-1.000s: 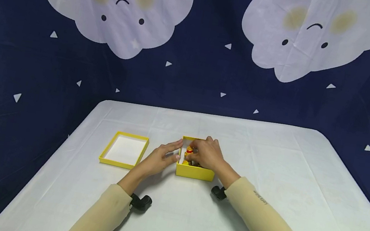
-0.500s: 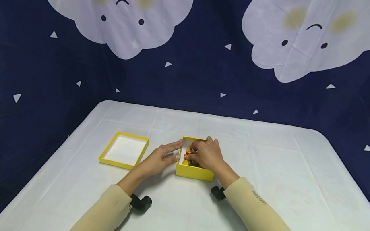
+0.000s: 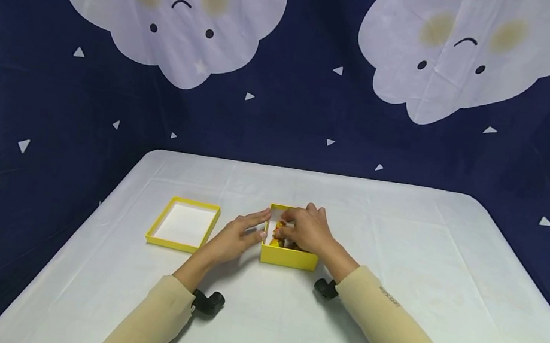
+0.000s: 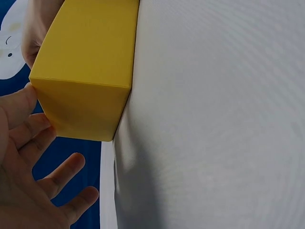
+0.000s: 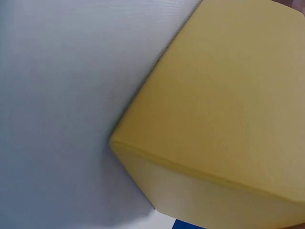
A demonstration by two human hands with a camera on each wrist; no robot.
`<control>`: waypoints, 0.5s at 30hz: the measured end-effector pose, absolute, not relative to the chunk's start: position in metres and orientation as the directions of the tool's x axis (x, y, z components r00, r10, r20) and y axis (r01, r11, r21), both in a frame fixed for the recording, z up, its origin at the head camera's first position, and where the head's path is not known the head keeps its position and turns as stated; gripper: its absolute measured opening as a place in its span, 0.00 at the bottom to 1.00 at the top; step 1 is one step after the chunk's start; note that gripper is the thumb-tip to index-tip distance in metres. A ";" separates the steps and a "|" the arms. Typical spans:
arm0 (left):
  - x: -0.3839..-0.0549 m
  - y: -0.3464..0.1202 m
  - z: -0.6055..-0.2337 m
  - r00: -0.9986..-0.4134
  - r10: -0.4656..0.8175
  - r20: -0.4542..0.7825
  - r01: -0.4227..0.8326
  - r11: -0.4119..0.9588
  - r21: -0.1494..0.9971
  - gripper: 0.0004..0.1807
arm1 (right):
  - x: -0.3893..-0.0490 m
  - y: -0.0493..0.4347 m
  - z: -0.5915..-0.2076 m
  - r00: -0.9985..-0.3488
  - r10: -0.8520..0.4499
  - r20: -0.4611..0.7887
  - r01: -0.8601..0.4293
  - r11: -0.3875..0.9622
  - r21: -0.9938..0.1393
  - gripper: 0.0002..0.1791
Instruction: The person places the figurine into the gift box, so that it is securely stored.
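A yellow box [image 3: 288,258] stands uncovered on the white-covered table, around the middle of the head view. Fingertips of my left hand [image 3: 233,240] touch its left wall; in the left wrist view the fingers of that hand [image 4: 28,152] are spread at the box's corner [image 4: 86,43]. My right hand [image 3: 309,230] reaches into the box from the right, with thumb and forefinger pinching a small yellow-and-red toy figure [image 3: 277,241]. Darker items beneath that hand are mostly hidden. The right wrist view shows only the box's outer walls [image 5: 214,95], not the fingers.
A shallow yellow-rimmed lid [image 3: 185,223] with a white inside lies left of the box, close to my left forearm. The white tablecloth [image 3: 406,236] covers the table. Behind hangs a dark blue curtain [image 3: 284,118] with clouds.
The toy figure has shifted slightly lower within the box, under my right fingers. Both hands otherwise keep nearly the same places, and the box and lid have not moved.
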State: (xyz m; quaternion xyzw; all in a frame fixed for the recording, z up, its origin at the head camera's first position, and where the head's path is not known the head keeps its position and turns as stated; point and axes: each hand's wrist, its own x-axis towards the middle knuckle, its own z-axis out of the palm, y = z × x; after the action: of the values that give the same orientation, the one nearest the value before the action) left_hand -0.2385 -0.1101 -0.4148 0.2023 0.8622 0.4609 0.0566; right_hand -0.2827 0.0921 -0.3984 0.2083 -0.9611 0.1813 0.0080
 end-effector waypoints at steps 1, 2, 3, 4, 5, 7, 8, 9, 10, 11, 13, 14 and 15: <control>-0.239 -0.110 -0.415 -0.911 0.402 0.090 0.298 0.492 0.818 0.28 | -0.283 0.093 -0.399 -0.911 -0.400 0.101 -0.409 0.842 -0.353 0.23; -0.239 -0.110 -0.415 -0.911 0.403 0.087 0.296 0.494 0.817 0.28 | -0.283 0.093 -0.399 -0.909 -0.402 0.113 -0.414 0.836 -0.359 0.23; -0.239 -0.110 -0.415 -0.911 0.402 0.088 0.298 0.496 0.815 0.28 | -0.283 0.094 -0.399 -0.906 -0.403 0.126 -0.421 0.833 -0.360 0.23; -0.240 -0.110 -0.416 -0.911 0.401 0.092 0.301 0.499 0.812 0.28 | -0.283 0.094 -0.399 -0.904 -0.404 0.139 -0.426 0.829 -0.362 0.22; -0.240 -0.110 -0.416 -0.912 0.400 0.095 0.304 0.501 0.810 0.28 | -0.282 0.094 -0.399 -0.902 -0.405 0.151 -0.432 0.825 -0.364 0.21; -0.240 -0.110 -0.417 -0.913 0.395 0.104 0.311 0.506 0.805 0.28 | -0.281 0.095 -0.398 -0.898 -0.402 0.177 -0.439 0.819 -0.369 0.21; -0.240 -0.109 -0.417 -0.914 0.393 0.104 0.310 0.508 0.803 0.28 | -0.281 0.096 -0.397 -0.896 -0.401 0.189 -0.443 0.816 -0.372 0.20; -0.240 -0.109 -0.417 -0.914 0.391 0.106 0.311 0.509 0.802 0.28 | -0.280 0.096 -0.396 -0.895 -0.399 0.198 -0.445 0.812 -0.378 0.20; -0.240 -0.109 -0.417 -0.915 0.388 0.109 0.311 0.509 0.803 0.28 | -0.279 0.097 -0.395 -0.894 -0.397 0.208 -0.448 0.808 -0.383 0.20; -0.239 -0.109 -0.417 -0.918 0.382 0.108 0.307 0.510 0.803 0.28 | -0.278 0.097 -0.394 -0.892 -0.396 0.218 -0.452 0.803 -0.388 0.20; -0.238 -0.110 -0.416 -0.922 0.370 0.112 0.304 0.513 0.803 0.28 | -0.275 0.098 -0.392 -0.889 -0.395 0.231 -0.457 0.795 -0.398 0.20; -0.237 -0.110 -0.415 -0.923 0.365 0.123 0.309 0.512 0.802 0.28 | -0.274 0.099 -0.391 -0.888 -0.394 0.236 -0.459 0.792 -0.403 0.20; -0.236 -0.111 -0.415 -0.923 0.360 0.138 0.318 0.510 0.799 0.28 | -0.273 0.099 -0.390 -0.887 -0.394 0.240 -0.460 0.789 -0.407 0.20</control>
State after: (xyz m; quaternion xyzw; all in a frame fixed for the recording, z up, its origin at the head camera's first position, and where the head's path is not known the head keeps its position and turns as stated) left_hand -0.2357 -0.1110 -0.4146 0.1951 0.8686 0.4549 0.0226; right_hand -0.2731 0.0990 -0.3902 0.2263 -0.9431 0.2328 0.0714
